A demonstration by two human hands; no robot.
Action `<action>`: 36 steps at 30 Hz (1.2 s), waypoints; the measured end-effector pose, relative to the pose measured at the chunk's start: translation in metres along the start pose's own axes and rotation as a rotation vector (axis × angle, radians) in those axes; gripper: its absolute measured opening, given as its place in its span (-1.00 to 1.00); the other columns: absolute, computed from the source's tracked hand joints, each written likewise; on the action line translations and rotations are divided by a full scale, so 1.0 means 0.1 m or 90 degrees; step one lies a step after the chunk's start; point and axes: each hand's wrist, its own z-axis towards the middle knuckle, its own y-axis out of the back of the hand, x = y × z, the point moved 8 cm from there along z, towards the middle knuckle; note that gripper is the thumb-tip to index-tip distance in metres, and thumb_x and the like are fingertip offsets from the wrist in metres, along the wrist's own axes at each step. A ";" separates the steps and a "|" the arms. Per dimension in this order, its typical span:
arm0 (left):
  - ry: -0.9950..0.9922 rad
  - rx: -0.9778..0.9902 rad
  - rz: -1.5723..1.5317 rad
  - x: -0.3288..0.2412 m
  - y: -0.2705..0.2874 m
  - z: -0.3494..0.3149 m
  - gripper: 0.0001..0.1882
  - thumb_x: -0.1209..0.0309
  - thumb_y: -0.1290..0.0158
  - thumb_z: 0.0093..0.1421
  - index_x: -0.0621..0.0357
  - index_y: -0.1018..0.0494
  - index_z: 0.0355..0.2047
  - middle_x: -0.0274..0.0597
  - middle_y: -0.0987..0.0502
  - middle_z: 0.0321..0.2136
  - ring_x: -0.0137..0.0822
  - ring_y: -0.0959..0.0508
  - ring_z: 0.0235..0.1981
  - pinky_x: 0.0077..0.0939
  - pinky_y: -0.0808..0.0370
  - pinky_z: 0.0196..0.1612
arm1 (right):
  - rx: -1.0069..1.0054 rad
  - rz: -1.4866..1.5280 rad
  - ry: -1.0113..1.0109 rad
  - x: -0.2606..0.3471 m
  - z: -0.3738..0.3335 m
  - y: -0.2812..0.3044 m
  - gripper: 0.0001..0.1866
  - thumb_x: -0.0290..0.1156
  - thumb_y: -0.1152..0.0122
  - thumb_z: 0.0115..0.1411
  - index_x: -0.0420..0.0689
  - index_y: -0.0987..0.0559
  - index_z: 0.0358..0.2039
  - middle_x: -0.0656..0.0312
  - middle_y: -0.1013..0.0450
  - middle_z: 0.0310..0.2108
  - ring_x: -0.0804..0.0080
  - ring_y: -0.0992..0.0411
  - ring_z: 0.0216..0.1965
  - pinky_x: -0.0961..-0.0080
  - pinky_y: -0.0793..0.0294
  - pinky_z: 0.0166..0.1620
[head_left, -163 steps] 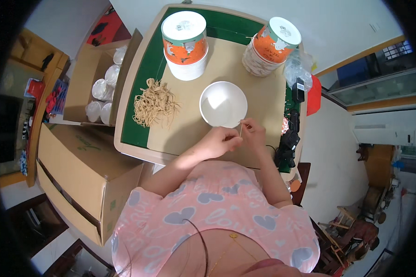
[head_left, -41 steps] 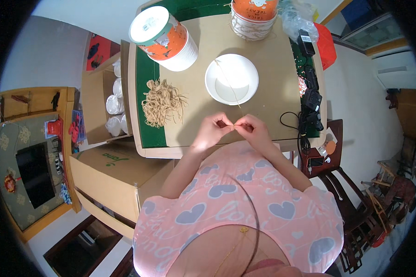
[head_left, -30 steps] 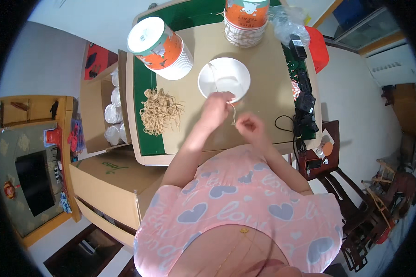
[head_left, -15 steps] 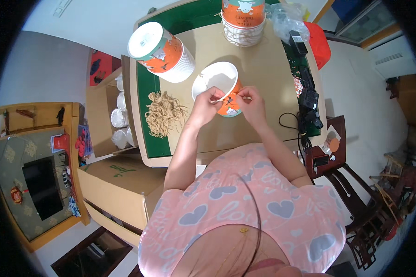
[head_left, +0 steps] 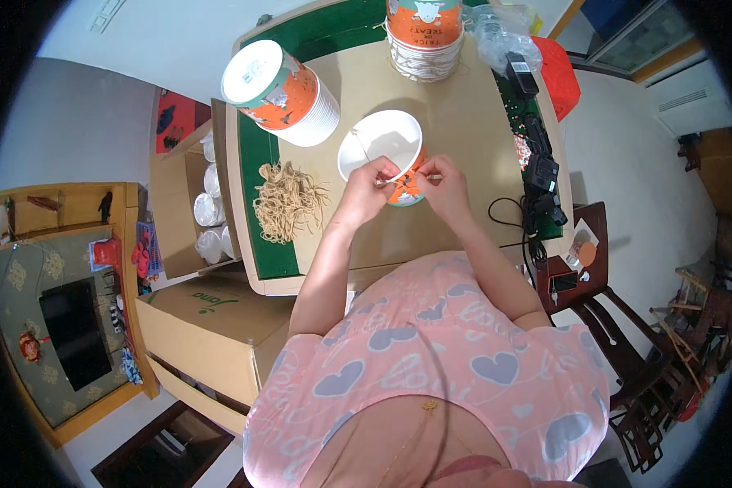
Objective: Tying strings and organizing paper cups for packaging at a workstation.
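Observation:
A paper bucket [head_left: 407,193], white inside with an orange and green printed outside, is tilted on the table, its mouth facing away from me. My left hand [head_left: 368,191] is closed at its near rim, fingertips pinching a thin cord [head_left: 360,141] that runs across the white inside from the far rim. Against the bucket's right side, my right hand [head_left: 445,191] is closed in a pinch; what lies between its fingertips is too small to make out. A loose heap of tan cords [head_left: 289,202] lies left of my left hand.
An upside-down stack of matching buckets [head_left: 289,93] stands at the far left. Another stack [head_left: 425,49], with cords around its rims, stands at the back. Black power adapters [head_left: 542,172] and cables line the right edge, near a clear plastic bag [head_left: 504,37]. Cardboard boxes [head_left: 211,325] sit left.
Both hands stay at the bucket, and the left fingers have shifted slightly along its rim. The cord across the inside shows more clearly now. The bucket has turned slightly.

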 end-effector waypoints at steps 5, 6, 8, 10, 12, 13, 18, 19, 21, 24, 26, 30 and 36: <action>0.007 0.026 0.019 0.03 -0.12 -0.06 -0.79 0.73 0.01 -0.02 0.26 -0.41 -0.34 -0.26 -0.51 -0.41 -0.44 -0.48 -0.33 -0.56 -0.43 -0.18 | 0.031 -0.007 -0.020 -0.18 -0.06 -0.01 -0.89 -0.55 -0.23 -0.06 -0.24 -0.46 -0.53 0.21 -0.37 -0.47 0.45 -0.42 -0.45 0.56 -0.45 -0.38; 0.009 0.021 0.015 0.04 -0.13 -0.07 -0.79 0.73 0.01 -0.02 0.26 -0.41 -0.34 -0.26 -0.51 -0.41 -0.44 -0.48 -0.33 -0.56 -0.43 -0.18 | 0.027 0.004 -0.041 -0.22 -0.09 0.00 -0.89 -0.54 -0.24 -0.04 -0.24 -0.47 -0.52 0.22 -0.38 -0.45 0.45 -0.44 -0.43 0.56 -0.46 -0.36; 0.014 0.045 0.077 0.03 -0.20 -0.11 -0.80 0.69 -0.05 -0.02 0.26 -0.40 -0.34 -0.23 -0.52 -0.40 -0.39 -0.49 -0.35 -0.52 -0.45 -0.21 | 0.031 0.009 -0.061 -0.29 -0.15 0.02 -0.89 -0.52 -0.24 -0.02 -0.23 -0.48 -0.51 0.22 -0.39 -0.44 0.44 -0.45 -0.41 0.56 -0.47 -0.34; 0.000 0.054 0.088 0.07 -0.26 -0.12 -0.79 0.66 -0.08 -0.01 0.26 -0.40 -0.33 -0.22 -0.53 -0.40 -0.38 -0.50 -0.35 -0.51 -0.46 -0.21 | 0.040 0.005 -0.099 -0.37 -0.22 0.05 -0.89 -0.49 -0.23 0.03 -0.24 -0.50 -0.46 0.21 -0.43 -0.43 0.44 -0.48 -0.37 0.56 -0.49 -0.30; -0.014 0.060 0.100 0.09 -0.30 -0.14 -0.78 0.63 -0.12 -0.01 0.26 -0.40 -0.31 -0.21 -0.53 -0.40 -0.37 -0.51 -0.35 -0.49 -0.47 -0.22 | 0.060 0.003 -0.132 -0.44 -0.26 0.05 -0.88 -0.48 -0.22 0.04 -0.24 -0.51 -0.44 0.21 -0.45 -0.43 0.45 -0.49 -0.37 0.56 -0.48 -0.28; -0.017 0.068 0.072 0.08 -0.33 -0.14 -0.77 0.59 -0.13 0.01 0.26 -0.41 -0.28 -0.19 -0.54 -0.41 -0.37 -0.52 -0.36 -0.49 -0.47 -0.23 | 0.069 0.005 -0.166 -0.50 -0.28 0.05 -0.88 -0.47 -0.22 0.06 -0.25 -0.51 -0.42 0.21 -0.48 -0.43 0.46 -0.49 -0.36 0.55 -0.48 -0.27; 0.035 0.059 -0.028 0.19 -0.36 -0.11 -0.71 0.51 -0.08 0.11 0.23 -0.41 -0.12 -0.15 -0.55 -0.41 -0.38 -0.54 -0.37 -0.49 -0.47 -0.24 | 0.095 0.042 -0.161 -0.64 -0.29 0.02 -0.87 -0.46 -0.21 0.07 -0.25 -0.52 -0.39 0.24 -0.50 -0.43 0.54 -0.46 -0.38 0.59 -0.45 -0.26; 0.045 0.042 -0.033 0.27 -0.36 -0.09 -0.71 0.50 -0.06 0.12 0.23 -0.42 -0.11 -0.13 -0.56 -0.41 -0.37 -0.55 -0.38 -0.50 -0.47 -0.23 | 0.108 0.045 -0.170 -0.66 -0.29 0.00 -0.87 -0.46 -0.21 0.07 -0.25 -0.53 -0.39 0.26 -0.50 -0.42 0.56 -0.46 -0.39 0.60 -0.43 -0.26; 0.053 0.019 -0.042 0.42 -0.39 -0.07 -0.71 0.48 -0.05 0.14 0.22 -0.43 -0.10 -0.11 -0.56 -0.41 -0.36 -0.55 -0.39 -0.50 -0.47 -0.23 | 0.116 0.053 -0.171 -0.71 -0.28 -0.03 -0.87 -0.46 -0.21 0.07 -0.25 -0.53 -0.39 0.26 -0.49 -0.43 0.57 -0.45 -0.40 0.61 -0.43 -0.27; 0.012 -0.027 -0.018 0.47 -0.39 -0.04 -0.78 0.47 -0.02 0.11 0.19 -0.49 -0.21 -0.04 -0.56 -0.46 -0.18 -0.56 -0.43 -0.41 -0.46 -0.29 | 0.126 0.050 -0.183 -0.72 -0.27 -0.06 -0.88 -0.47 -0.21 0.07 -0.26 -0.52 -0.40 0.27 -0.49 -0.44 0.58 -0.44 -0.40 0.63 -0.42 -0.27; 0.032 -0.016 0.050 0.50 -0.41 -0.01 -0.84 0.51 0.01 0.06 0.20 -0.50 -0.34 0.01 -0.52 -0.48 -0.12 -0.54 -0.46 -0.38 -0.44 -0.34 | 0.131 0.033 -0.190 -0.72 -0.27 -0.06 -0.88 -0.47 -0.20 0.08 -0.26 -0.52 -0.41 0.27 -0.49 -0.46 0.59 -0.44 -0.40 0.63 -0.42 -0.27; 0.007 -0.084 0.035 0.48 -0.35 -0.02 -0.88 0.54 0.04 0.00 0.22 -0.48 -0.44 0.05 -0.48 -0.51 -0.04 -0.50 -0.50 -0.34 -0.41 -0.39 | 0.077 -0.060 -0.100 -0.53 -0.24 0.00 -0.88 -0.47 -0.20 0.08 -0.19 -0.53 -0.35 0.28 -0.43 -0.42 0.59 -0.39 -0.46 0.63 -0.38 -0.35; 0.037 -0.065 0.035 0.48 -0.32 -0.04 -0.87 0.47 -0.04 0.11 0.24 -0.47 -0.34 -0.01 -0.54 -0.50 -0.20 -0.56 -0.46 -0.41 -0.46 -0.33 | 0.202 -0.331 0.041 0.13 -0.04 -0.15 -0.80 -0.45 -0.23 0.03 -0.13 -0.51 -0.29 0.17 -0.37 -0.31 0.29 -0.43 -0.39 0.43 -0.40 -0.32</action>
